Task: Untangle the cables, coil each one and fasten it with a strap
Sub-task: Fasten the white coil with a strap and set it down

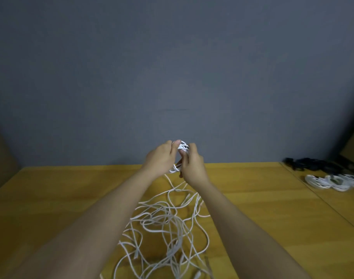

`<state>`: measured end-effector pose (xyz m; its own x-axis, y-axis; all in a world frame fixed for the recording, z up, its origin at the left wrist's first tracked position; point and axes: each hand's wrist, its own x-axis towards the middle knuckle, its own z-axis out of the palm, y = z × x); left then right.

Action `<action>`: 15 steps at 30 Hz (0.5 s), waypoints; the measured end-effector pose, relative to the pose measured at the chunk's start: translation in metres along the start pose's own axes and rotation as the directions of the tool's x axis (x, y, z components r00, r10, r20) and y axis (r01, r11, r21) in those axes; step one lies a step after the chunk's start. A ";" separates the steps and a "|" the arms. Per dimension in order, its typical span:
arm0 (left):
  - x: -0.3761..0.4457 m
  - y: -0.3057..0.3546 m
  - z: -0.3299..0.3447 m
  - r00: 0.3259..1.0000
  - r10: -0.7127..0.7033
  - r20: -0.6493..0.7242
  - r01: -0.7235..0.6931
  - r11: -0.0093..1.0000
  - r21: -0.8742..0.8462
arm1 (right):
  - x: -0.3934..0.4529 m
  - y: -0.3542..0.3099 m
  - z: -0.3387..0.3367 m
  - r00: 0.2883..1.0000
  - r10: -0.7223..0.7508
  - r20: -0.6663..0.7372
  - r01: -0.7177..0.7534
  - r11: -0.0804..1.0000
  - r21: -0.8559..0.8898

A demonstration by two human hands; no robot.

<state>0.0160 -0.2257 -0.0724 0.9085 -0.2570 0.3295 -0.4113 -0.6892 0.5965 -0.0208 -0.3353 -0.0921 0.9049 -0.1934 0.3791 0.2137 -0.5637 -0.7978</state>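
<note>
Both my hands are raised above the far part of the wooden table (61,198), close together. My left hand (161,158) and my right hand (192,164) grip a small coil of white cable (182,147) between them, fingers curled round its loops. The coil's tail hangs down from the hands to a loose tangle of white cables (168,224) spread on the table between my forearms. Most of the coil is hidden behind my fingers.
At the far right lie coiled white cables (333,181) side by side, with a heap of black straps (313,163) behind them. A grey wall (172,77) rises behind the table. A seam in the table (323,200) runs diagonally at the right.
</note>
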 end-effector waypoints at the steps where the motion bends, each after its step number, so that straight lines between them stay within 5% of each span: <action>1: 0.001 0.005 -0.002 1.000 0.002 0.019 -0.002 1.000 0.000 | 0.000 -0.003 -0.004 1.000 0.005 -0.003 -0.005 1.000 -0.011; 15: 0.017 0.153 -0.087 0.970 0.029 0.241 -0.028 1.000 -0.006 | 0.013 -0.104 -0.135 0.986 0.141 -0.092 -0.155 0.974 -0.163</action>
<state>-0.0375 -0.2765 0.0879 0.8872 -0.4324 0.1608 -0.4374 -0.6777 0.5911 -0.0810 -0.3876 0.0594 0.8882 -0.3441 0.3045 0.0083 -0.6506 -0.7594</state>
